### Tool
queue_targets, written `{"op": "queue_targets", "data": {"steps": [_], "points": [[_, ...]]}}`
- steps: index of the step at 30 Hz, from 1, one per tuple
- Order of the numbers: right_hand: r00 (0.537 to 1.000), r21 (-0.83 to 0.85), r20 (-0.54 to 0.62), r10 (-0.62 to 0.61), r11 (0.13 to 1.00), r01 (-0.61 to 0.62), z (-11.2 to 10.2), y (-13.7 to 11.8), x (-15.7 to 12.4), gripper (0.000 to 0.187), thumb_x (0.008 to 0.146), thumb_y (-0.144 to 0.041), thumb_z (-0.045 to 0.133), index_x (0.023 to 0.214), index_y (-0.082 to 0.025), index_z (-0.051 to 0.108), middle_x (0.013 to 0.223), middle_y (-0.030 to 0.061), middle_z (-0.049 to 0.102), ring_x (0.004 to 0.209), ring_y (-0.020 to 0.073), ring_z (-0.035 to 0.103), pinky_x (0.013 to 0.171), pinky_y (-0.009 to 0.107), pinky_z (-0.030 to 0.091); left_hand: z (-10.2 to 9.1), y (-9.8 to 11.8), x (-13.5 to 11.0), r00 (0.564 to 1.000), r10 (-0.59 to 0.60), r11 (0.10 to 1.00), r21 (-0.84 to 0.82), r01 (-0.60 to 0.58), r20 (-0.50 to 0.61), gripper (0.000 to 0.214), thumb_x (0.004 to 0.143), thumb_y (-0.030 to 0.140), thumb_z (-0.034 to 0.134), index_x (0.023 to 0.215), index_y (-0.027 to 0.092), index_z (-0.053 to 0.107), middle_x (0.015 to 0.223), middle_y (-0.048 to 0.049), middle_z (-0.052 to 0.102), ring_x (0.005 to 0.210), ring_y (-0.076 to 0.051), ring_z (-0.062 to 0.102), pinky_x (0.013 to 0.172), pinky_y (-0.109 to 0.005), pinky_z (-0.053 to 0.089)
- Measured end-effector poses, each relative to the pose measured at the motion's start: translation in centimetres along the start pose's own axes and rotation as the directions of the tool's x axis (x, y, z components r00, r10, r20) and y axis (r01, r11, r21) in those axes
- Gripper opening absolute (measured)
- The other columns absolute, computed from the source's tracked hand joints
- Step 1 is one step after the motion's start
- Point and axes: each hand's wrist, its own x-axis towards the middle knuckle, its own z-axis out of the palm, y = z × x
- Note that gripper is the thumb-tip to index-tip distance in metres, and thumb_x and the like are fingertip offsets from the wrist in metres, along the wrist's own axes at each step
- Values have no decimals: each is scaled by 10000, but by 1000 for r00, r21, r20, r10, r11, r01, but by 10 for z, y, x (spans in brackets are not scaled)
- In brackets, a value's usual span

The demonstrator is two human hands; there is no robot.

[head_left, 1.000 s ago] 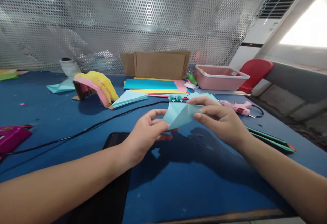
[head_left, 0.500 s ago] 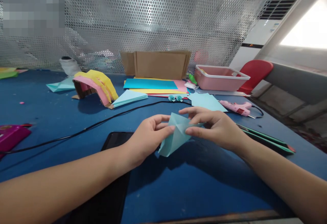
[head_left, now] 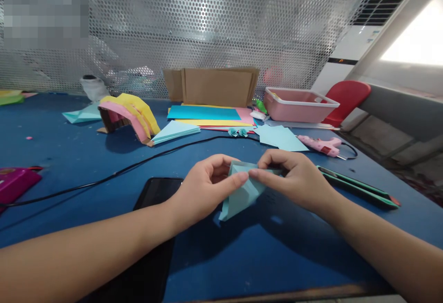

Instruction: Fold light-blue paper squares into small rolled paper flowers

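A folded light blue paper [head_left: 242, 194] hangs just above the blue table [head_left: 69, 155], its point aimed down toward me. My left hand [head_left: 204, 187] pinches its upper left part between thumb and fingers. My right hand [head_left: 297, 178] pinches the upper right part, fingertips meeting the left thumb at the top fold. Both hands are closed on the paper.
A black phone [head_left: 157, 190] lies by my left wrist, and a black cable [head_left: 114, 174] crosses the table behind it. Further back are a pink-yellow paper arch [head_left: 129, 116], coloured sheets [head_left: 207, 115], a cardboard box [head_left: 216, 86], a pink tray [head_left: 297, 104], a pink glue gun [head_left: 320, 144] and a green strip [head_left: 360, 187].
The hands have come closer together and lowered. The paper has turned from a spread, raised shape to a narrower fold pointing down toward the table.
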Motion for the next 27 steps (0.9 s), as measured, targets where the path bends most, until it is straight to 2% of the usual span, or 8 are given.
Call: {"op": "queue_targets", "data": {"steps": [3, 8, 14, 27], "points": [[999, -17, -27, -22, 1000, 22, 0, -2, -1, 270, 802, -374, 648, 627, -185, 565, 572, -31, 535, 508, 100, 418, 473, 232, 314, 0, -1, 0, 1000, -17, 1000, 11, 17, 26, 252, 688, 282, 797, 853, 169, 645, 764, -2, 706, 682, -126, 654, 637, -213, 498], [997, -23, -58, -42, 999, 41, 1, -3, -4, 278, 811, -368, 652, 621, -192, 551, 560, -42, 512, 481, 90, 385, 459, 233, 293, -1, -1, -2, 997, -64, 997, 44, 63, 30, 227, 731, 337, 763, 835, 170, 650, 699, 16, 683, 608, -106, 622, 558, -190, 458], [995, -13, -76, -59, 998, 58, 2, -5, -6, 277, 825, -356, 636, 618, -200, 537, 565, -35, 512, 486, 98, 402, 458, 237, 305, 1, -1, -3, 997, -66, 993, 102, 63, 28, 272, 771, 412, 710, 768, 151, 633, 631, 21, 610, 544, -85, 543, 521, -189, 404], [991, -15, -113, -74, 997, 73, 2, -7, -8, 250, 805, -324, 652, 618, -206, 534, 581, -22, 536, 499, 104, 436, 464, 236, 351, 4, 0, -4, 998, -62, 991, 117, 60, 18, 337, 750, 450, 701, 642, 170, 550, 557, 44, 521, 502, -83, 469, 511, -200, 384]]}}
